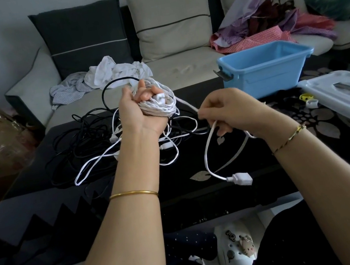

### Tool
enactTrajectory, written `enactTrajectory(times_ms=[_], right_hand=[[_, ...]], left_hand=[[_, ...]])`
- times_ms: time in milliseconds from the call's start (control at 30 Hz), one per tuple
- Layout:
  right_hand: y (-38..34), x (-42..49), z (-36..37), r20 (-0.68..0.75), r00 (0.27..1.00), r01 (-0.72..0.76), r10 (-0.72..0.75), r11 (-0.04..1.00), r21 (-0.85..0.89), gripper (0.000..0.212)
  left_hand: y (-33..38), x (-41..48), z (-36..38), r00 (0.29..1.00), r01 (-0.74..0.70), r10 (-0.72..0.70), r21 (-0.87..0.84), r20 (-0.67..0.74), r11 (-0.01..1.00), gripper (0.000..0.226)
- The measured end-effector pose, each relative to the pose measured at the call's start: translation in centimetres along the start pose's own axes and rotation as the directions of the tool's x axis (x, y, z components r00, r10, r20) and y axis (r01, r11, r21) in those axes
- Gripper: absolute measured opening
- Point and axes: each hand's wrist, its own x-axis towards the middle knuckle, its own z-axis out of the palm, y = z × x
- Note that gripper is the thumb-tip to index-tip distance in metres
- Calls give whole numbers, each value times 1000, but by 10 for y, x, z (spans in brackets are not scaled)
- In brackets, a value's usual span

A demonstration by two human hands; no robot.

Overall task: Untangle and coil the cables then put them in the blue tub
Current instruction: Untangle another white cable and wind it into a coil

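One sofa [181, 66] spans twelve o'clock, with clothes [112, 71] heaped on its seat. Before it lies the dark table [181, 200], bearing the blue tub [268, 75] at two o'clock and a white lid [345, 101] at three. Black and white cables [84, 147] sprawl tangled at nine, partly hidden behind the left forearm. The left hand [140, 110] grips a white coil [162, 102] near centre; the right hand [228, 109] pinches that cable's loose tail, whose plug [242, 178] hangs at five.

The white coil [164, 105] hides most fingers [145, 94] of the left hand [134, 113].
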Motion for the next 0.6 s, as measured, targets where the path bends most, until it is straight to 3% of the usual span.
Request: enactTrajectory(times_ms=[133, 267, 367, 433, 500, 600], right_hand=[[-5, -1, 5, 140, 990, 25, -16, 997, -68, 5], [-5, -2, 10, 174, 984, 74, -46, 985, -158, 21], [-6, -3, 13, 224, 974, 78, -43, 986, -149, 15], [-9, -3, 13, 237, 971, 69, -31, 985, -155, 11], [-12, -4, 12, 250, 968, 39, 0, 988, -152, 10], [-14, -6, 10, 289, 956, -25, 50, 996, -89, 16]], left_hand=[[-2, 0, 2, 996, -90, 92, 86, -13, 992, 51], [-12, -3, 8, 982, -187, 189, 105, -10, 977, 36], [-19, 0, 10, 947, -296, 320, 342, -13, 892, 35], [-22, 5, 7, 901, -369, 431, 604, 47, 707, 31], [-26, 8, 3, 855, -404, 494, 796, 154, 451, 31], [-32, 3, 1, 785, -499, 475, 860, 397, 105, 24]])
